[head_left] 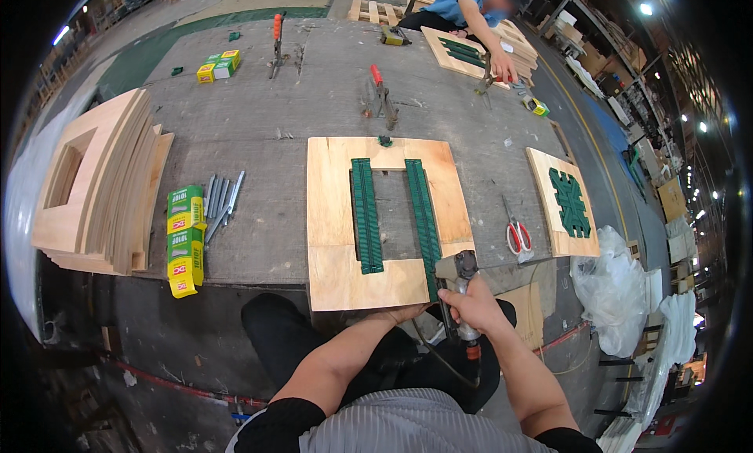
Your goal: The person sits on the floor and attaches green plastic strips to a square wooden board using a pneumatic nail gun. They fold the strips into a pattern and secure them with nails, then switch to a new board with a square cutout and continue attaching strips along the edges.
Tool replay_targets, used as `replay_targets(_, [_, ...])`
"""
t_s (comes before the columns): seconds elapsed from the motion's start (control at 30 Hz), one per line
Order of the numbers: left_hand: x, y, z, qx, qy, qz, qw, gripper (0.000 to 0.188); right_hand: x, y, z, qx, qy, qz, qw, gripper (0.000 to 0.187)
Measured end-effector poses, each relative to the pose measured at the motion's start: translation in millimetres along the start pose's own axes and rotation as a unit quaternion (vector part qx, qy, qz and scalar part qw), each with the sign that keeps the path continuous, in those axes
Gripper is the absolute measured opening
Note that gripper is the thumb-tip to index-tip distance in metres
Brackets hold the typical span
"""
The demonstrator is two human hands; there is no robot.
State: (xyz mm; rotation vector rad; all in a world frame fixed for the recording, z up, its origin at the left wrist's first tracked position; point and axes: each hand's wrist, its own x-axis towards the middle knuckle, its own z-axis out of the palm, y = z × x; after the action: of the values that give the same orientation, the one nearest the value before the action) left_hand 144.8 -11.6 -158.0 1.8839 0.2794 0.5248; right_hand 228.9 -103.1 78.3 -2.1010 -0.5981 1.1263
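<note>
A wooden seat frame with a rectangular opening lies flat in front of me on the bench. Two green webbing straps run along it, the left strap and the longer right strap, which reaches the near edge. My right hand is wrapped round a pneumatic staple gun, its nose on the frame's near right corner by the right strap. At the near edge, my left hand is closed at the end of that strap; its fingertips are partly hidden by the frame.
Stacked wooden frames stand at left, beside staple boxes and loose staple strips. Scissors and a webbed frame lie at right. Clamping pliers lie beyond my frame. A co-worker works at the far side.
</note>
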Motion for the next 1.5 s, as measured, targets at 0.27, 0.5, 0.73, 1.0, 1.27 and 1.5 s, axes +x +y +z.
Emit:
replay_targets(0.27, [-4.3, 50.7, -30.6, 0.267, -0.158, -0.036, 0.950, 0.048, -6.5, 10.3, 6.9, 0.020, -0.010, -0.001, 1.000, 0.036])
replay_targets(0.5, [-16.7, 49.5, -12.0, 0.144, 0.037, 0.001, 0.989, 0.040, -7.9, 5.0, -10.9, 0.112, 0.021, -0.033, 0.993, 0.030])
replay_targets(0.73, [-52.6, 107.0, -9.2, -0.237, -0.084, -0.221, 0.942, 0.031, -27.2, 32.6, -43.8, 0.141, 0.080, -0.044, 0.986, 0.024])
replay_targets(1.0, [63.2, 156.8, -107.9, -0.253, 0.015, -0.326, 0.911, 0.036, -11.2, 32.0, -34.4, 0.127, 0.030, -0.044, 0.990, 0.034])
replay_targets(1.27, [99.7, 121.7, -112.8, -0.281, -0.022, -0.396, 0.874, 0.031, 0.1, 8.7, -23.3, 0.066, 0.028, -0.009, 0.997, 0.038])
replay_targets(1.5, [97.7, 117.4, -116.3, -0.283, -0.024, -0.394, 0.874, 0.030, 3.2, 10.9, -12.4, 0.041, 0.026, -0.002, 0.999, 0.033])
